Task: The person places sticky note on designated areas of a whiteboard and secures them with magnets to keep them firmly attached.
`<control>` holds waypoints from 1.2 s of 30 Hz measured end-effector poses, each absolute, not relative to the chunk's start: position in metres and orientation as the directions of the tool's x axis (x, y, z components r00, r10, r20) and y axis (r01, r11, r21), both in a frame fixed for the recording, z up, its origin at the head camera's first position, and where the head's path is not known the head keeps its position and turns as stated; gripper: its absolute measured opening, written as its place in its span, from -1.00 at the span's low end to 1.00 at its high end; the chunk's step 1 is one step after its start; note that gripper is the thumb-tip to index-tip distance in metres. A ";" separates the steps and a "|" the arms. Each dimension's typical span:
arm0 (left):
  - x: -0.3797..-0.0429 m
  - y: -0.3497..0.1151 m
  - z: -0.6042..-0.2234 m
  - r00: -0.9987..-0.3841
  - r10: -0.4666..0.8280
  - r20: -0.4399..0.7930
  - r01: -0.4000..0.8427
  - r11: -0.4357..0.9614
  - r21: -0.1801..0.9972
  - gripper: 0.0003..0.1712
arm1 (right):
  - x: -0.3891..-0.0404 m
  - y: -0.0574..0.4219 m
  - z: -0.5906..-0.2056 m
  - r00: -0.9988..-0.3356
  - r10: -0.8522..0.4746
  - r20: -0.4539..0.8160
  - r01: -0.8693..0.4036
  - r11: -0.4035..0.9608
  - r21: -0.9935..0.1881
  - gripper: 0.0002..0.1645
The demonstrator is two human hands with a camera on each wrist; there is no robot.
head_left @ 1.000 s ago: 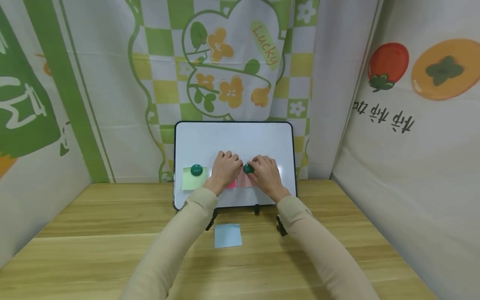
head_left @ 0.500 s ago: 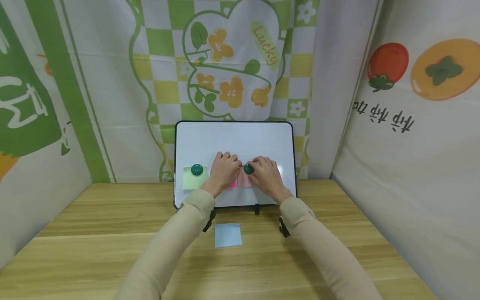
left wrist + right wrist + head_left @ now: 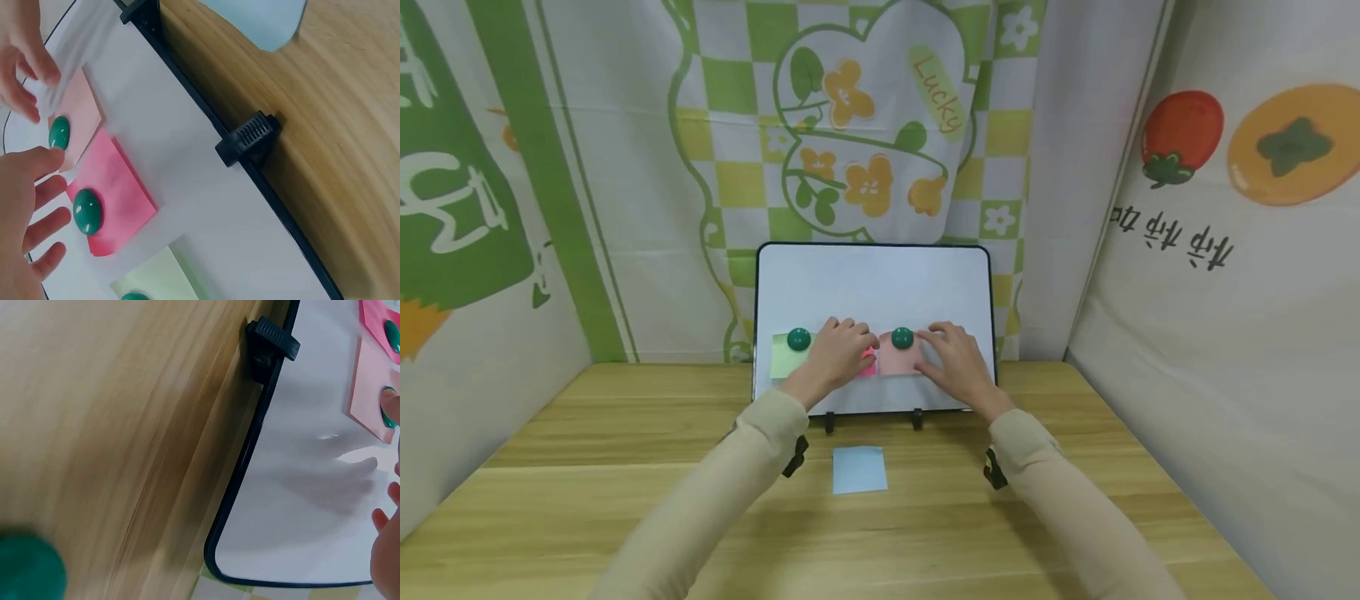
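A light pink sticky note (image 3: 898, 358) is on the whiteboard (image 3: 872, 283) under a round green magnet (image 3: 902, 337). My right hand (image 3: 957, 365) is just right of it, fingers apart and holding nothing. To the left, my left hand (image 3: 838, 354) hovers before the bright pink sticky note (image 3: 122, 200), mostly covering it in the head view. The left wrist view shows this hand's fingers loosely spread near the green magnet (image 3: 87, 211) on that note. A pale green sticky note (image 3: 787, 358) hangs farther left under another green magnet (image 3: 799, 339).
Black feet (image 3: 917, 419) support the whiteboard at its lower edge. A light blue sticky note (image 3: 860, 470) lies on the wooden table (image 3: 880, 550) in front. The right wrist view shows a round green thing (image 3: 31, 569) close to the camera. Printed curtains (image 3: 737, 167) surround the table.
My right hand has let go of the magnet on the light pink note and moved right. My left hand has drawn back slightly left and down, uncovering that note.
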State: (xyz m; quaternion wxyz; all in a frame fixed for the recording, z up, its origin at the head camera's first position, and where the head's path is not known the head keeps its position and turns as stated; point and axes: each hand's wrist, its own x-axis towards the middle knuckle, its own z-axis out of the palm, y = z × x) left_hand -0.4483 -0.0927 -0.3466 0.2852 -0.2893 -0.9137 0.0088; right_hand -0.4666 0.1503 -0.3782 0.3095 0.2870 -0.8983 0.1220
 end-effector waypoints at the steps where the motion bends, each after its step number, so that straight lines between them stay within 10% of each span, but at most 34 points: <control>1: -0.446 -0.094 -0.347 -0.685 0.531 0.500 0.528 0.833 -0.162 -0.79 | -0.465 0.153 -0.379 -0.654 -0.437 0.617 -0.586 0.809 -0.048 -0.34; 36: -0.385 -0.141 -0.379 -0.822 0.535 0.195 0.566 0.805 0.177 -0.71 | -0.401 0.212 -0.394 -0.811 -0.457 0.365 -0.544 0.819 -0.184 -0.28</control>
